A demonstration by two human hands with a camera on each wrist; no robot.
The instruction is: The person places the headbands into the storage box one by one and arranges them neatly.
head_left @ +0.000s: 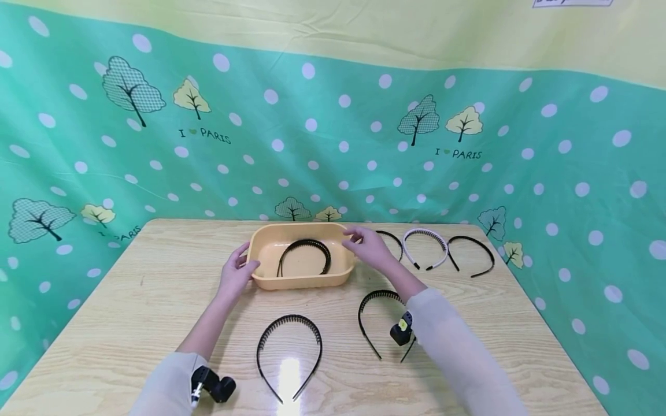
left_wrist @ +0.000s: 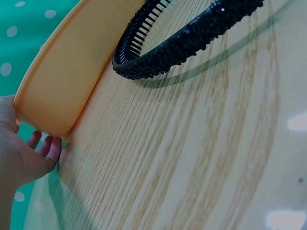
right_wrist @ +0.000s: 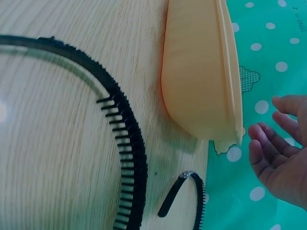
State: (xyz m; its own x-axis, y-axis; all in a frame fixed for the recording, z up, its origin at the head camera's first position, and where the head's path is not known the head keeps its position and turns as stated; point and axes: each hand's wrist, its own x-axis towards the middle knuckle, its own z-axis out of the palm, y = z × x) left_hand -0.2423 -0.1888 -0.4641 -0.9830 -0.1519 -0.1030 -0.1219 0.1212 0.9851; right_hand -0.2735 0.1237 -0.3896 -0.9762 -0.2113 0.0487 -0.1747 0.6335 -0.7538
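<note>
A pale sleeve (head_left: 169, 387) and its partner, each with a small black device, reach over a wooden table (head_left: 156, 300). A black toothed headband (head_left: 289, 317) lies between them; another (head_left: 382, 293) is partly hidden by the right arm. Beyond sits a peach-coloured, shallow, rounded basin (head_left: 299, 283) with black headband curves (head_left: 307, 242) inside. The left hand (head_left: 238, 271) grips its left end, thumb over the rim. The right hand (head_left: 370, 245) is just beside the right end, fingers parted, loosely bent. Farther right, a pale lilac headband (head_left: 424, 231) lies between two black ones.
</note>
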